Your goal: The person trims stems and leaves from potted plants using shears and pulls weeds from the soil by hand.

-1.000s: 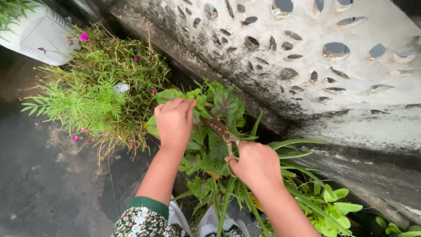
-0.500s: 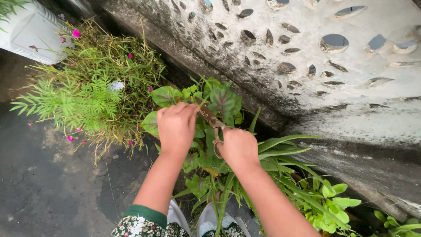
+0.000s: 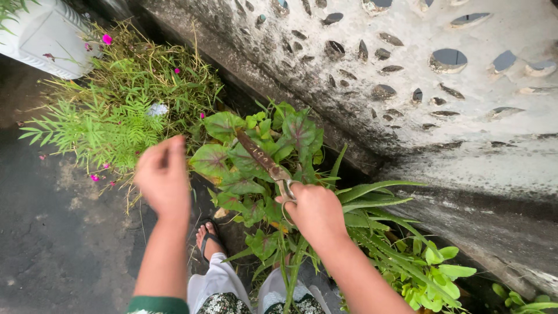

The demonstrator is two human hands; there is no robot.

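A: Head view status?
B: Right hand point(image 3: 317, 212) is clamped on rusty metal scissors point(image 3: 268, 166), blades closed over the green, pink-veined leafy plant point(image 3: 261, 157). Left hand point(image 3: 163, 174) is lifted, empty, loosely curled. No cut leaves visible; trimming looks barely begun.

Rusty scissors point(image 3: 264, 158), blades shut, point up-left over broad red-veined leaves point(image 3: 232, 166).

Two hands point(image 3: 163, 174), one scissors point(image 3: 264, 160), one pot point(image 3: 46, 40)
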